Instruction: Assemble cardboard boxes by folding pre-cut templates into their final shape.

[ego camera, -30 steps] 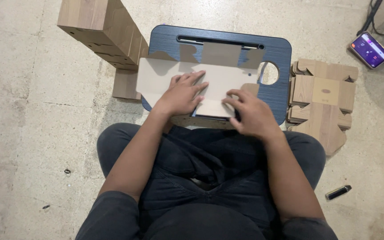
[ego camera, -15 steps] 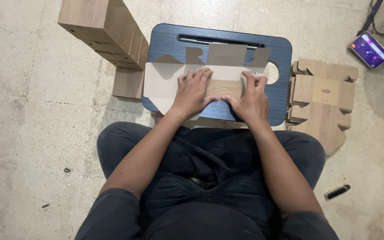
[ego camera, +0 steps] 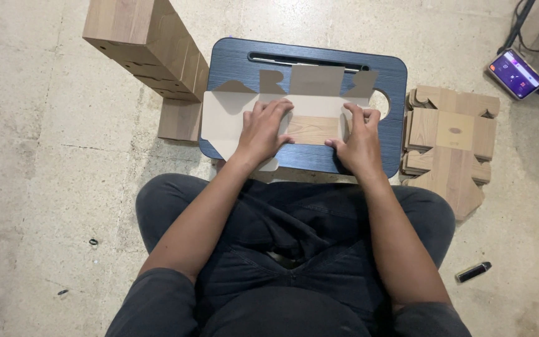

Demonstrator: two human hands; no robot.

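A flat die-cut cardboard box blank (ego camera: pixel 226 118), pale inside and wood-printed outside, lies across a dark blue lap tray (ego camera: pixel 388 75). My left hand (ego camera: pixel 263 128) presses down on the blank's middle-left, fingers spread toward the fold. My right hand (ego camera: pixel 360 137) presses on its right side, fingers on the folded edge. Between my hands a wood-printed panel (ego camera: pixel 312 129) shows. Several flaps of the blank point toward the tray's far side.
A stack of folded wood-printed boxes (ego camera: pixel 148 43) stands at the upper left on the concrete floor. A pile of flat blanks (ego camera: pixel 450 140) lies right of the tray. A phone with a lit screen (ego camera: pixel 516 73) and cables are at upper right. A small black object (ego camera: pixel 472 272) lies lower right.
The blank has shifted away from me on the tray and a panel has been folded over. Both hands moved up and apart, now pressing either side of the wood-printed panel.
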